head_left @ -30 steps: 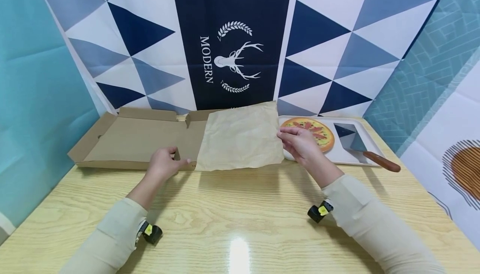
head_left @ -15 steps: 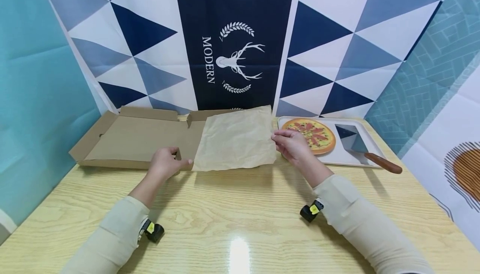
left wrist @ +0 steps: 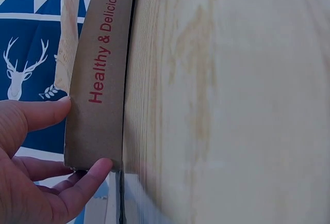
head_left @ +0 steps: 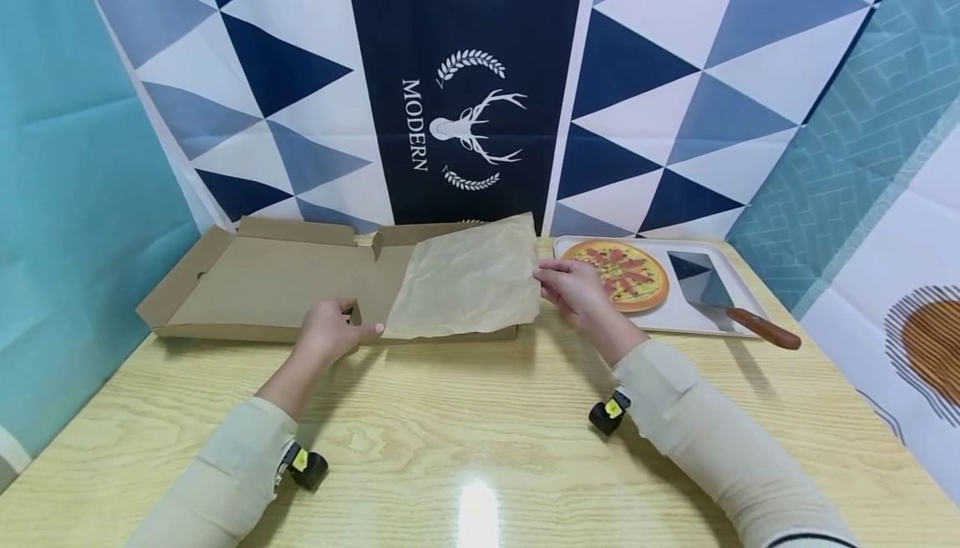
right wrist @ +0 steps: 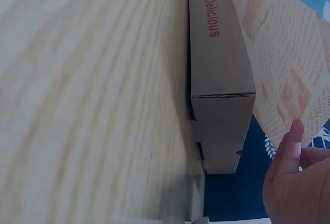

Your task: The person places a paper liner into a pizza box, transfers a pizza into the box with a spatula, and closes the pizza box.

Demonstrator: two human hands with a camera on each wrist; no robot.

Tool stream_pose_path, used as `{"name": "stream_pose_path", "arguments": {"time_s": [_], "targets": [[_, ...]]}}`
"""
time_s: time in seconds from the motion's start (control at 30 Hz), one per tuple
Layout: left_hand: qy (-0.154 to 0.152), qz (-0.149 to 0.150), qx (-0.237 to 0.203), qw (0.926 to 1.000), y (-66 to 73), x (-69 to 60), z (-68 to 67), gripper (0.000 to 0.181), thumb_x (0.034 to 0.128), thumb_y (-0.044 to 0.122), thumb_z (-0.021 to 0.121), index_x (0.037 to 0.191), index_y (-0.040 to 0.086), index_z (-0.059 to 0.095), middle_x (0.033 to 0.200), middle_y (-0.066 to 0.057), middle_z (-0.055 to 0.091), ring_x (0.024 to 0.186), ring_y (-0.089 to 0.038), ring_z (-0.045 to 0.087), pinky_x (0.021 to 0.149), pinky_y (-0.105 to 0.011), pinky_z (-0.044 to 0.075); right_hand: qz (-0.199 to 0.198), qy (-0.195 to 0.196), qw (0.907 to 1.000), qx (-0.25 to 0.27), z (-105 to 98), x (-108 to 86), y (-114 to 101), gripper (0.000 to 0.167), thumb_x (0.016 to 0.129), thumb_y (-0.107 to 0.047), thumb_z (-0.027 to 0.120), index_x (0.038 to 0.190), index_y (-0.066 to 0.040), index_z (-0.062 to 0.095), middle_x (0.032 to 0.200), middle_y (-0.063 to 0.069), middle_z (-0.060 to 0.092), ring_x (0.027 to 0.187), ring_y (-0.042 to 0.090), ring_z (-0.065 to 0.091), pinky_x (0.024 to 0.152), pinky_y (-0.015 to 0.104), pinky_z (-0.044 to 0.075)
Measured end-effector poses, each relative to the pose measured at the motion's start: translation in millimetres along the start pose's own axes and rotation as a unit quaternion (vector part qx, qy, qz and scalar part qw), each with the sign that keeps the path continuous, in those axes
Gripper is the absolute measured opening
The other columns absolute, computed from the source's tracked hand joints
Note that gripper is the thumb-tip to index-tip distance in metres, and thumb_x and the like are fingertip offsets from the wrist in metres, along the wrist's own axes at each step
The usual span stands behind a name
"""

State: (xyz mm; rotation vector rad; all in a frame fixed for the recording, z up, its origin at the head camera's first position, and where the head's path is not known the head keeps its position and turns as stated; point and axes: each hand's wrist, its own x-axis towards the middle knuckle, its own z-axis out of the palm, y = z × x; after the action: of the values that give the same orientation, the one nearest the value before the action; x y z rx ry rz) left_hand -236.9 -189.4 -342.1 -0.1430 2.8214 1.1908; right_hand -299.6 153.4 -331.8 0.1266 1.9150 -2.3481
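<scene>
One edge of the paper (head_left: 465, 281), the right one, is pinched in your right grip (head_left: 576, 289), while your left grip (head_left: 328, 331) holds the front wall of the cardboard box (head_left: 225, 331) near its middle; I cannot tell whether it also touches the paper's near corner. Over the past second your right grip has come leftward, away from the tray (head_left: 678, 316), and the box's near right corner now shows below the paper. So the paper seems closer to fitting the box's right half, though its held edge is raised and not yet settled. Farther right, the pizza (head_left: 636, 281) and spatula (head_left: 708, 288) rest on the tray, toward the back of the bench (head_left: 450, 423).
</scene>
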Motion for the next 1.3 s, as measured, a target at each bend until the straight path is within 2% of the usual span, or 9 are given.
{"name": "stream_pose_path", "arguments": {"time_s": [0.13, 0.23, 0.5, 0.7, 0.8, 0.9, 1.0, 1.1, 1.3], "targets": [[0.007, 0.009, 0.006, 0.9999, -0.9, -1.0, 0.6, 0.072, 0.0882, 0.029, 0.073, 0.143, -0.006, 0.043, 0.144, -0.029, 0.041, 0.134, -0.046, 0.035, 0.105, -0.054, 0.038, 0.007, 0.015, 0.9997, -0.02, 3, 5.0, -1, 0.029, 0.095, 0.001, 0.059, 0.122, 0.01, 0.054, 0.079, 0.0, 0.062, 0.065, 0.003, 0.06, 0.06, 0.014, 0.052], [0.01, 0.013, 0.013, 0.9998, -0.8, -1.3, 1.1, 0.056, 0.0883, 0.029, 0.073, 0.127, -0.007, 0.056, 0.143, -0.029, 0.042, 0.134, -0.046, 0.036, 0.104, -0.054, 0.039, 0.008, 0.024, 0.9991, -0.034, 6, 8.5, -2, 0.029, 0.095, -0.002, 0.059, 0.122, 0.008, 0.055, 0.08, -0.001, 0.061, 0.065, 0.003, 0.059, 0.061, 0.013, 0.052], [0.013, 0.016, 0.024, 0.9995, -1.7, -0.4, -0.1, 0.041, 0.0887, 0.03, 0.073, 0.11, -0.004, 0.061, 0.142, -0.03, 0.044, 0.13, -0.045, 0.041, 0.101, -0.054, 0.042, -0.003, 0.037, 0.9991, -0.019, 13, 17.5, -9, 0.016, 0.095, 0.0, 0.059, 0.11, 0.006, 0.057, 0.086, 0.003, 0.059, 0.065, 0.004, 0.06, 0.064, 0.014, 0.053], [0.01, 0.016, 0.02, 0.9996, -2.9, 0.6, 0.2, 0.059, 0.0887, 0.03, 0.073, 0.131, -0.007, 0.054, 0.143, -0.03, 0.042, 0.133, -0.047, 0.036, 0.105, -0.055, 0.038, -0.012, 0.02, 0.9995, -0.022, 15, 24.0, -16, 0.032, 0.096, 0.001, 0.056, 0.125, 0.014, 0.054, 0.078, 0.0, 0.064, 0.066, 0.005, 0.062, 0.063, 0.015, 0.054], [0.013, 0.022, 0.019, 0.9995, -3.1, 1.5, 1.2, 0.035, 0.0888, 0.029, 0.073, 0.102, -0.002, 0.063, 0.142, -0.03, 0.043, 0.131, -0.046, 0.039, 0.102, -0.055, 0.041, -0.01, 0.013, 0.9996, -0.025, 13, 27.3, -17, 0.036, 0.097, 0.001, 0.055, 0.129, 0.016, 0.051, 0.076, 0.0, 0.065, 0.066, 0.005, 0.062, 0.062, 0.015, 0.054], [0.016, 0.026, 0.018, 0.9994, -3.2, 2.0, 2.0, 0.034, 0.0885, 0.029, 0.073, 0.085, 0.0, 0.056, 0.141, -0.029, 0.045, 0.129, -0.045, 0.043, 0.1, -0.055, 0.043, -0.006, 0.017, 0.9994, -0.031, 13, 29.4, -16, 0.035, 0.097, 0.001, 0.055, 0.128, 0.015, 0.052, 0.075, 0.0, 0.064, 0.066, 0.005, 0.061, 0.061, 0.015, 0.053], [0.012, 0.021, 0.013, 0.9996, -3.1, 1.8, 2.0, 0.043, 0.0887, 0.028, 0.073, 0.114, -0.005, 0.062, 0.143, -0.029, 0.042, 0.131, -0.046, 0.04, 0.102, -0.055, 0.04, -0.005, 0.024, 0.9982, -0.054, 13, 31.4, -15, 0.031, 0.097, 0.0, 0.056, 0.125, 0.014, 0.055, 0.077, 0.0, 0.063, 0.065, 0.005, 0.061, 0.062, 0.016, 0.054], [0.008, 0.014, 0.007, 0.9998, -2.8, 1.4, 1.3, 0.068, 0.0891, 0.028, 0.072, 0.141, -0.007, 0.045, 0.145, -0.03, 0.039, 0.134, -0.047, 0.034, 0.105, -0.056, 0.037, -0.006, 0.031, 0.9962, -0.081, 16, 33.1, -13, 0.029, 0.096, -0.001, 0.058, 0.122, 0.013, 0.056, 0.081, 0.002, 0.062, 0.065, 0.005, 0.06, 0.063, 0.016, 0.054], [0.002, 0.009, 0.005, 0.9999, -2.4, 2.1, 1.1, 0.072, 0.0896, 0.028, 0.072, 0.145, -0.006, 0.04, 0.146, -0.03, 0.037, 0.136, -0.046, 0.033, 0.106, -0.056, 0.036, -0.011, 0.039, 0.9915, -0.124, 21, 35.8, -11, 0.033, 0.095, 0.0, 0.059, 0.125, 0.014, 0.055, 0.1, 0.013, 0.06, 0.067, 0.004, 0.061, 0.066, 0.017, 0.055]]}}
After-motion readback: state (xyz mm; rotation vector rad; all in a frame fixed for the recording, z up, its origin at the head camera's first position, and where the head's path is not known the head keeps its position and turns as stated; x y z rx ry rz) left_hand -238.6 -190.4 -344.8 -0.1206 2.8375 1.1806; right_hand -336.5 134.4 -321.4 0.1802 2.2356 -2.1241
